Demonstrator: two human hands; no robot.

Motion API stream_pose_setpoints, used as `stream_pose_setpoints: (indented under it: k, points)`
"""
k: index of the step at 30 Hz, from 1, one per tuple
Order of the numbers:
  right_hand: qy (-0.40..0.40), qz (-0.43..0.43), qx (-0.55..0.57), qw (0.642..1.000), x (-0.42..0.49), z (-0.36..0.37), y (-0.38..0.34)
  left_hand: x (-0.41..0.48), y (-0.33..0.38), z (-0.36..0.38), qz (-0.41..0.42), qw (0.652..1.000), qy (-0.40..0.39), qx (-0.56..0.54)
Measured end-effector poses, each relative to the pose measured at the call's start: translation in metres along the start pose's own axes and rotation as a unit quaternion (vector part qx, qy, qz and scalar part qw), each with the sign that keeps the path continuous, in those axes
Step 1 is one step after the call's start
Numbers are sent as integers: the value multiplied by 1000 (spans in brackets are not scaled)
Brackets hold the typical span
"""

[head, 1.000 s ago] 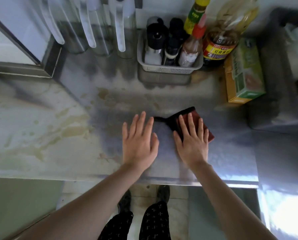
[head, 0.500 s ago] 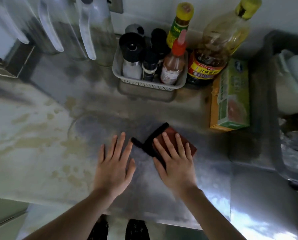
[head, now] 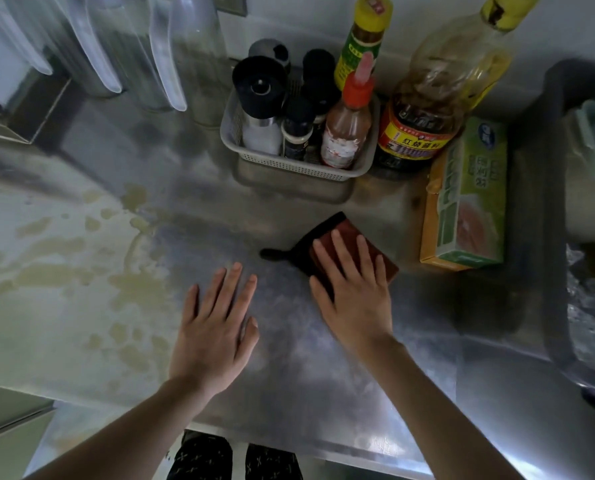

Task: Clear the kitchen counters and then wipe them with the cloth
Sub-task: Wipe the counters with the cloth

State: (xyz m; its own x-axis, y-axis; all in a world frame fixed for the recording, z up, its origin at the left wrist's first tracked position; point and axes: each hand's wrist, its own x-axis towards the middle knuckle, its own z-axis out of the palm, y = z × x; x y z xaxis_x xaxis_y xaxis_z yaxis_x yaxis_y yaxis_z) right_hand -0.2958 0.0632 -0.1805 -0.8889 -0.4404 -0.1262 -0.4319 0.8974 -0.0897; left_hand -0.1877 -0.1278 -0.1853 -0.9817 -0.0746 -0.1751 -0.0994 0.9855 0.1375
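Right hand [head: 354, 303] flat on the cloth [head: 349, 226], fingers straight and spread, pressing down, not gripping. Left hand [head: 213, 327] open too, palm on the bare steel bench [head: 289, 368], just left of the cloth, holding nothing.

Cloth position: mid-bench, right of centre, near the yellow-green box [head: 469, 199] and in front of the white basket [head: 299, 169] of bottles.

Risks, as I judge them:
- A wide push to the right or forward runs the cloth into the box or the big oil bottle [head: 427, 109]. Cause: they stand on the bench close by, not cleared.
- With only a flat palm on it, the cloth may bunch or slip from under my fingers.
- The yellowish stains [head: 64, 258] sit well off to the left; short strokes would miss them.

Orientation: cloth is folded, lying skewed to the bench edge. One corner points away toward the basket. Its black tab [head: 271, 253] points left. Long axis seems to run far-left to near-right, but my palm hides the near end.
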Motion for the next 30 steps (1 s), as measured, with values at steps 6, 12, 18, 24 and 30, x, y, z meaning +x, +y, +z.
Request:
stream_pose_setpoints:
  k: [6, 12, 18, 24, 30]
  points:
    - [-1, 135, 34, 990, 63, -10, 27, -1, -1, 2, -2, 1000, 1, 0]
    - [19, 37, 45, 998, 26, 2, -42, 0, 0, 1, 1, 1000, -5, -9]
    - [-39, -54, 19, 998, 34, -4, -45, -2, -1, -8, 1, 998, -1, -69]
    - [-36, 92, 75, 992, 75, -9, -98, -24, -66, -31, -2, 995, 51, -80]
    - [-39, -43, 28, 998, 11, 8, -150, -51, -165, -33, -30, 998, 29, -36]
